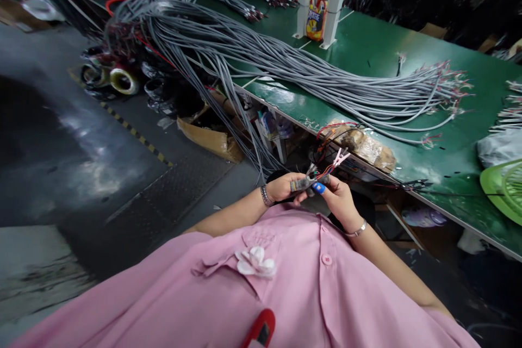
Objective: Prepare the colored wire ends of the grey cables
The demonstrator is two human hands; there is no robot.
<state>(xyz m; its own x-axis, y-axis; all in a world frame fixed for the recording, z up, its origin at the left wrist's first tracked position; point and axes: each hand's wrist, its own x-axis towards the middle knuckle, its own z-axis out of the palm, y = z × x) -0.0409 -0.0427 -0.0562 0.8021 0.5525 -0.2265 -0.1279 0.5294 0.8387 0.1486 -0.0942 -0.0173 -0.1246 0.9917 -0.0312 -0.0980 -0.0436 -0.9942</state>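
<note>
Close in front of my body, both hands meet at the stripped end of a cable. Thin coloured wires (322, 174) fan out above the fingers, some red, orange and dark. My left hand (285, 187), with grey wrapping on its fingers, is closed around the cable end. From the other side, my right hand (336, 198) pinches the wires; a blue wrap shows on one of its digits. A pale pink clip-like piece (339, 159) stands just beyond the wires. The fingers hide where the wires join the cable.
A long bundle of grey cables (285, 60) lies across the green table (375, 38), stripped ends to the right. At the table edge sits a taped brown block (362, 144). A green basket (503, 190) stands at right. White posts (335, 2) rise behind; a cardboard box (210, 133) lies below.
</note>
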